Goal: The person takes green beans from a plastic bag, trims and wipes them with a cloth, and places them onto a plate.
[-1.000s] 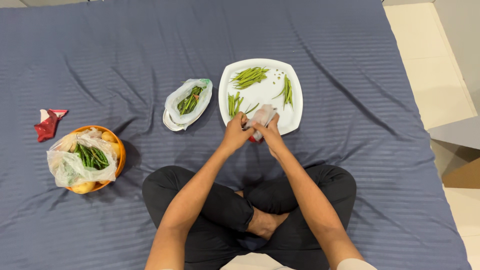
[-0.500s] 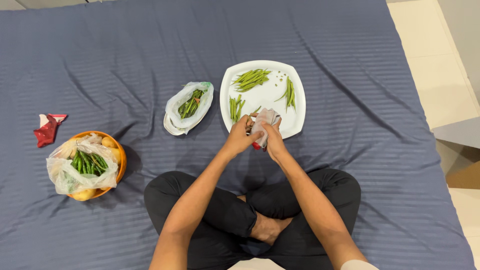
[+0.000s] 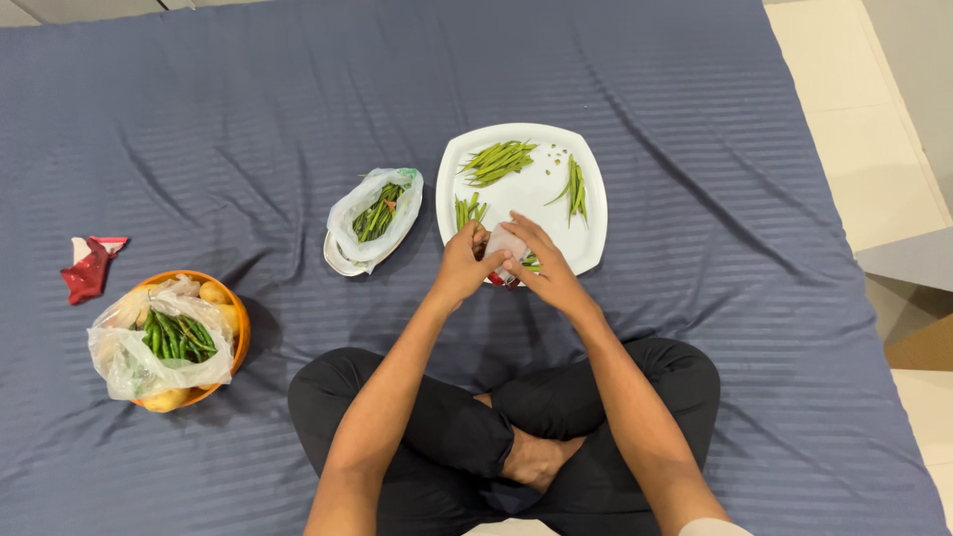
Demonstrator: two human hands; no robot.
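Small plastic bag (image 3: 504,244), pale and crumpled, with a red item beneath: held at the near edge of the white plate (image 3: 586,203), between the left hand (image 3: 459,266) and right hand (image 3: 548,270), both closed on it. Green beans (image 3: 496,159) lie in piles on the plate, on the bed. Best handled with a steady grip over the plate, so contents land there.

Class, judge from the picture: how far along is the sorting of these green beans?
Done: three small heaps of beans lie on the white plate. In hand: left hand and right hand hold a small plastic bag at the plate's near edge. Left: beans in the open bag and the orange bowl.
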